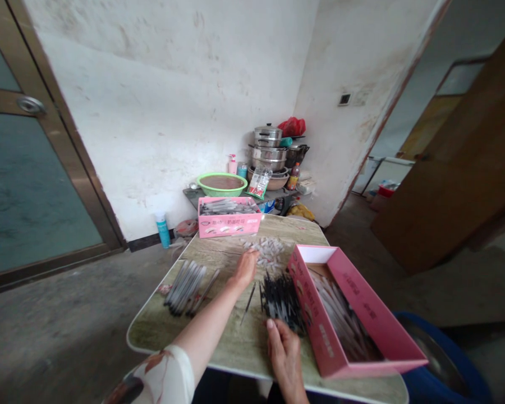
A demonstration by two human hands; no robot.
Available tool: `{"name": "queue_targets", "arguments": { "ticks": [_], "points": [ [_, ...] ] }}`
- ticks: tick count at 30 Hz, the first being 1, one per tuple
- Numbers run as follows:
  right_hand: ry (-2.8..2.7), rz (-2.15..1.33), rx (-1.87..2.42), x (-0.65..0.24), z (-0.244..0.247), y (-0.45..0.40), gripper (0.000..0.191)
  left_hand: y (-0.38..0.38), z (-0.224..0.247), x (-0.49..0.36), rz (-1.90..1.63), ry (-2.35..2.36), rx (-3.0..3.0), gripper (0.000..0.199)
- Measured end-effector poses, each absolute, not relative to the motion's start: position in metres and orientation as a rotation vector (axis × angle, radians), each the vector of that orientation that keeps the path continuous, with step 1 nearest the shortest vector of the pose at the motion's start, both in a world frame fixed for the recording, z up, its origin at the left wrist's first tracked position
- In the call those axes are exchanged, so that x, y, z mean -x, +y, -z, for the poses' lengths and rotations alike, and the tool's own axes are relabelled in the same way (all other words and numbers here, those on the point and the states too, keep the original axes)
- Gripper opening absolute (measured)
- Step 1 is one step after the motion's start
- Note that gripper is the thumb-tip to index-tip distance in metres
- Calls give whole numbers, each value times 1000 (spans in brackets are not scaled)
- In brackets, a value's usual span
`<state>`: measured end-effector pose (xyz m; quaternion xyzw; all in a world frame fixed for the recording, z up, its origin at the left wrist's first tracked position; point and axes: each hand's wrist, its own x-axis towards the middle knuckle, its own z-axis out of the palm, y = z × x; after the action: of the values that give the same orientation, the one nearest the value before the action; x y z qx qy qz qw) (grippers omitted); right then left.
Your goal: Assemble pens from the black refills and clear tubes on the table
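Note:
My left hand [246,267] reaches across the table to the near left edge of a pile of small whitish pieces [270,250]. Its fingertips are drawn together there, and anything between them is too small to make out. Close to the table's front edge, my right hand [285,352] has its thumb and curled fingers together at the near end of a heap of thin black sticks [281,297]. What it grips, if anything, is hidden. One loose black stick [248,303] lies left of the heap. Farther left is a row of pale, dark-ended pen-like tubes [187,286].
An open pink box [349,359] with long pale tubes stands at the right. Another pink box [229,227], full of similar tubes, sits at the table's far edge. Behind are a green basin [222,191] and stacked pots [269,157]. A blue tub [454,359] stands right of the table.

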<state>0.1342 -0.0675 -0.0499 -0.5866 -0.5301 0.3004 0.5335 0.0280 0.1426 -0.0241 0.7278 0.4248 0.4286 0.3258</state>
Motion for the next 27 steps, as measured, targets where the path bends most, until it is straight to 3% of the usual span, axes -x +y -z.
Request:
{"name": "queue_targets", "arguments": {
  "ticks": [6, 9, 15, 27],
  "points": [
    [-1287, -681, 1400, -133, 43, -68, 37, 104, 23, -11, -1218, 1170, -1846, 21],
    [-1284, -703, 1385, -133, 45, -68, 36, 79, 25, -3, -1273, 1071, -1519, 14],
    [-1287, -729, 1401, -135, 49, -68, 36, 44, 28, 10, -1275, 738, -997, 32],
    [-1132, -595, 1530, -138, 42, -73, 39, 36, 28, 10, -1240, 652, -925, 43]
  ]
}}
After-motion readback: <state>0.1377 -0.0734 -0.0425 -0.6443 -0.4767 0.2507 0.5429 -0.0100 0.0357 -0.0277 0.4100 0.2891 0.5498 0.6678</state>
